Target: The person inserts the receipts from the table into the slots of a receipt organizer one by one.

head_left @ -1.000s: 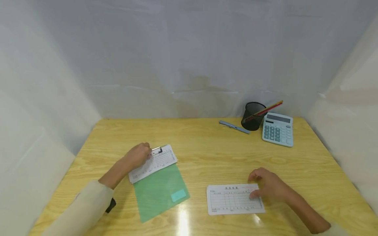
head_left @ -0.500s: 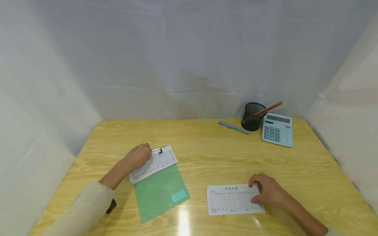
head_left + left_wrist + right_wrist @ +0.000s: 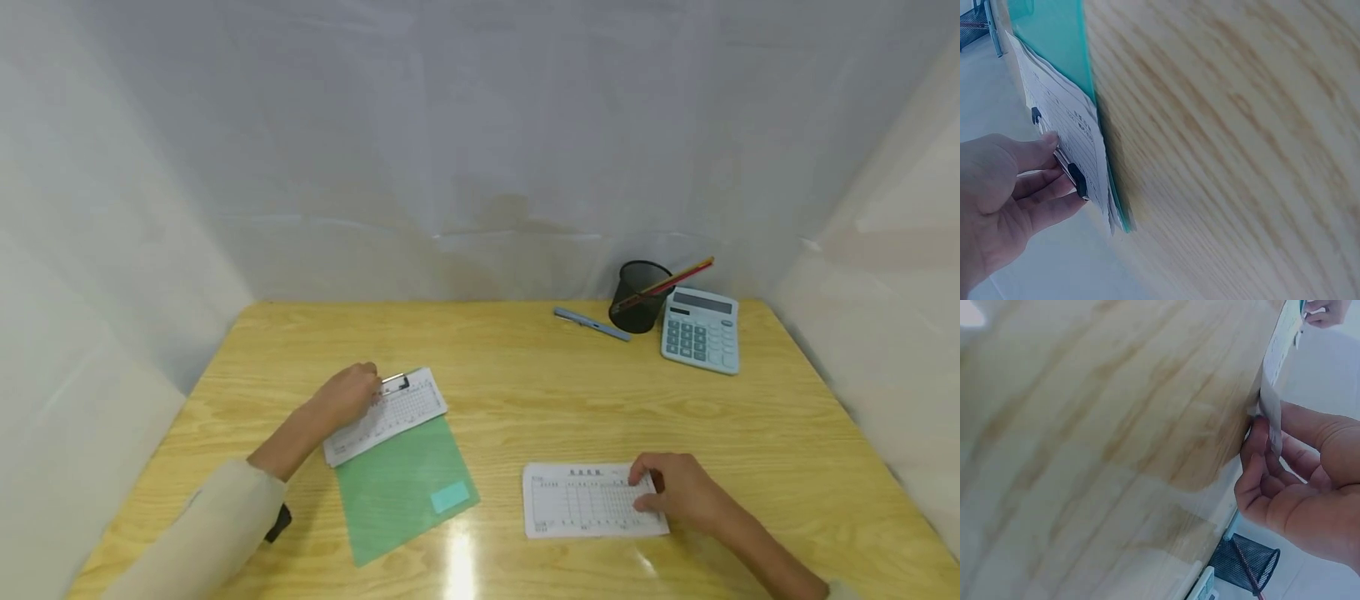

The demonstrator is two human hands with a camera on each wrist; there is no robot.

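On the left, a green clipboard [image 3: 408, 483] lies tilted on the table with printed forms [image 3: 411, 414] across its top. My left hand [image 3: 347, 398] pinches the clipboard's wire clip [image 3: 394, 380] between thumb and fingers; the black clip end [image 3: 1077, 180] shows in the left wrist view. To the right lies a separate stack of white forms [image 3: 581, 500] with a ruled table. The right end of this stack is held by my right hand [image 3: 688, 492], thumb and fingers around its edge. A bent paper edge [image 3: 1271, 412] shows between the fingers in the right wrist view.
At the back right stand a black mesh pen cup [image 3: 639, 310] with pencils [image 3: 686, 277] leaning in it and a light blue calculator [image 3: 701, 330]. A blue pen [image 3: 592, 323] lies left of the cup. White sheeting [image 3: 480, 150] encloses the wooden table [image 3: 495, 350].
My right hand has come down from above the forms' right corner and now grips their right end. My left hand stays at the clip.
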